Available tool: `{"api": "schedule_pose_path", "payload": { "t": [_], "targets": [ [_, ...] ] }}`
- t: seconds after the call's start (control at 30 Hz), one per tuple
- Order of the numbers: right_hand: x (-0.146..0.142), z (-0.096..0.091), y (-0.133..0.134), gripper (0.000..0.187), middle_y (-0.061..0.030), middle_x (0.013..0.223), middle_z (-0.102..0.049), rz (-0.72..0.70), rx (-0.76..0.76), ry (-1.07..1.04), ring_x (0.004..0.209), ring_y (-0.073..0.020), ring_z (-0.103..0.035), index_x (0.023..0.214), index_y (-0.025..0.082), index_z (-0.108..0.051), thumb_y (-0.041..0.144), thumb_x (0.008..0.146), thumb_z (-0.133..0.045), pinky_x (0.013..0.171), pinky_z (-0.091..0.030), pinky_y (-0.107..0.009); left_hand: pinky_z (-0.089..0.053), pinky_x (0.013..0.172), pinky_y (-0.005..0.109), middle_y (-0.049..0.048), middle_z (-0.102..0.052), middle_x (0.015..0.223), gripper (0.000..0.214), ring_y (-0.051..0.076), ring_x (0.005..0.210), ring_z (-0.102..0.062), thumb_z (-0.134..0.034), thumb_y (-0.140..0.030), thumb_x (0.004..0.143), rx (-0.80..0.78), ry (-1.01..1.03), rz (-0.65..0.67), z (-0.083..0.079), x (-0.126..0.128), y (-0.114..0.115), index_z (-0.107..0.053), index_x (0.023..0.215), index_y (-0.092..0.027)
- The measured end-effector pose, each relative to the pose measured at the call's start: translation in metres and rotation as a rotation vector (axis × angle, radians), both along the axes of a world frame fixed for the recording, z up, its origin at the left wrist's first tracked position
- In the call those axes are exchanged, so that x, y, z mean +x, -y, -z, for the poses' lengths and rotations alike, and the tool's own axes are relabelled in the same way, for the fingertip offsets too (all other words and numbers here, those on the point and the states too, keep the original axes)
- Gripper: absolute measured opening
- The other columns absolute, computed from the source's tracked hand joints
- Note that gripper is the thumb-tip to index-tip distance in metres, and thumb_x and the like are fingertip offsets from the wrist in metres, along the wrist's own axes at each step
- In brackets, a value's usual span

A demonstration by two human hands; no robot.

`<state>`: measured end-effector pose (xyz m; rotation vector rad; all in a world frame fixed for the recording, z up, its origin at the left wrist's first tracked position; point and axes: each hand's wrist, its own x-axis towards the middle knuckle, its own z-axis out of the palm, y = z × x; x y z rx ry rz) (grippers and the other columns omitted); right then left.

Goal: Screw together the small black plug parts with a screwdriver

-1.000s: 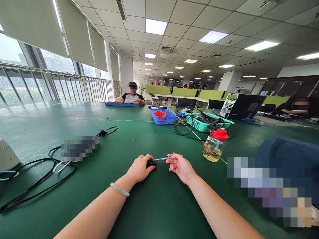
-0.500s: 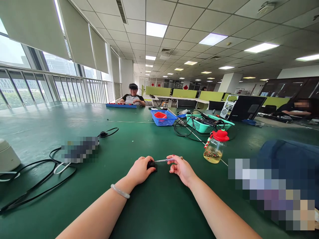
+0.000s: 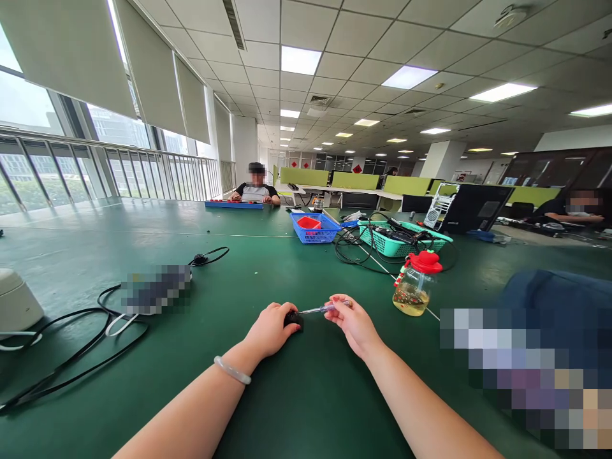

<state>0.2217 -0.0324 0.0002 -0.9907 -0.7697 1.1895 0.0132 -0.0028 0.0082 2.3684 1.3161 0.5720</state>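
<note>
My left hand is closed on a small black part, pressing it against the green tabletop; the fingers cover much of it and its exact kind is unclear. From the right, the thin metal shaft of a screwdriver reaches the part's upper right edge. Its clear handle is pinched in the fingertips of my right hand. Whether the tip sits in a screw is too small to make out.
Farther off stand a jar with a red lid, a blue basket and a teal basket of cables. Black cords lie at left, a dark blue bag at right. A person sits across the table.
The fingers of my right hand have drawn in and shifted on the screwdriver handle. My left hand keeps its hold on the black part. The whole view has shifted slightly.
</note>
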Motion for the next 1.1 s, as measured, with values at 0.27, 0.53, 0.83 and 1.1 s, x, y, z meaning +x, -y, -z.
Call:
{"api": "schedule_pose_path", "payload": {
  "t": [0.27, 0.53, 0.83, 1.1],
  "targets": [
    [0.0016, 0.0009, 0.0003, 0.031, -0.0032, 0.078, -0.069, -0.017, 0.0, -0.008, 0.062, -0.0135, -0.063, 0.084, 0.018, -0.064, 0.039, 0.067, -0.08, 0.069, -0.053, -0.031, -0.045, 0.092, 0.038, 0.0068, -0.063, 0.103, 0.028, 0.025, 0.104, -0.057, -0.057, -0.036, 0.081, -0.016, 0.009, -0.004, -0.0001, -0.0004, 0.0002, -0.061, 0.107, -0.026],
    [0.0019, 0.0006, 0.0006, 0.03, -0.003, 0.077, -0.07, -0.035, 0.019, -0.023, 0.065, -0.0138, -0.063, 0.082, 0.019, -0.064, 0.037, 0.066, -0.081, 0.071, -0.052, -0.031, -0.044, 0.095, 0.038, 0.0062, -0.065, 0.104, 0.027, 0.025, 0.107, -0.055, -0.06, -0.033, 0.08, 0.015, 0.011, 0.001, 0.0008, 0.0002, -0.0012, -0.063, 0.106, -0.026],
    [0.0018, -0.0001, 0.0023, 0.033, -0.0025, 0.078, -0.07, -0.042, 0.033, 0.004, 0.064, -0.0138, -0.063, 0.083, 0.019, -0.064, 0.04, 0.065, -0.081, 0.071, -0.051, -0.031, -0.044, 0.095, 0.036, 0.0047, -0.068, 0.106, 0.029, 0.024, 0.107, -0.057, -0.064, -0.031, 0.079, 0.079, 0.018, 0.007, 0.0011, -0.0008, -0.0029, -0.067, 0.107, -0.026],
    [0.0032, 0.0027, -0.0007, 0.034, -0.002, 0.075, -0.069, -0.004, 0.044, -0.017, 0.065, -0.0148, -0.063, 0.081, 0.019, -0.064, 0.04, 0.061, -0.083, 0.072, -0.052, -0.032, -0.045, 0.092, 0.035, 0.0053, -0.067, 0.1, 0.028, 0.024, 0.105, -0.057, -0.067, -0.033, 0.076, 0.069, 0.006, -0.043, -0.0012, -0.0009, -0.0022, -0.068, 0.104, -0.027]
  ]
}}
